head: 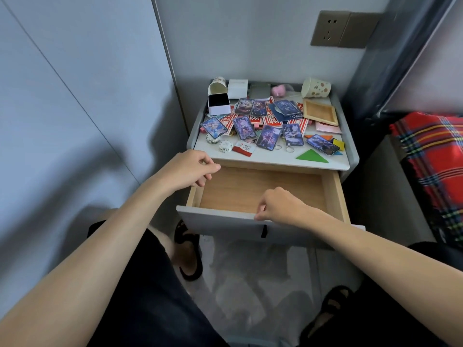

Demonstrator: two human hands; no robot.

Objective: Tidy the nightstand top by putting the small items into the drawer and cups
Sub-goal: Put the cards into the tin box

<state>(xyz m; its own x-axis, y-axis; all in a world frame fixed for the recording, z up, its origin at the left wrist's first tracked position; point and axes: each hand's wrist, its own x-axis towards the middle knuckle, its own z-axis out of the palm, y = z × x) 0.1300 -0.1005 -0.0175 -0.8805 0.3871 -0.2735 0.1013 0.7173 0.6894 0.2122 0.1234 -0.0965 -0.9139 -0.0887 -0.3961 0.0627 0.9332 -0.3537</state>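
Left hand (193, 169): fingers loosely curled, nothing in them, hovering over the back left corner of the drawer (250, 189). Right hand (278, 206): fingers hooked over the top edge of the drawer's front panel, gripping it. The drawer stands pulled out, and its wooden floor shows between the two hands.

Count on the tabletop (263, 159), all beyond the hands:
- Two cups, both lying on their sides at the far edge: left cup (217, 85) beyond the left hand, right cup (315, 87) beyond the right.
- Eight glossy picture cards (268, 137), overlapping one another on red printed cards (271, 118).
- Two white boxes: an open box (218, 103) with a black inside, and a closed box (237, 88) just behind it.
- Two tape rolls (225, 146), nearest the left hand.
- One wooden tray (320, 112) and one green triangle (312, 156), beyond the right hand.

Edges: a bare strip runs along the near tabletop edge, just past the left hand's knuckles. A raised grey rim bounds both sides. A wall panel stands close on the left hand's outer side, and a red plaid blanket (431, 156) lies to the right hand's outer side.
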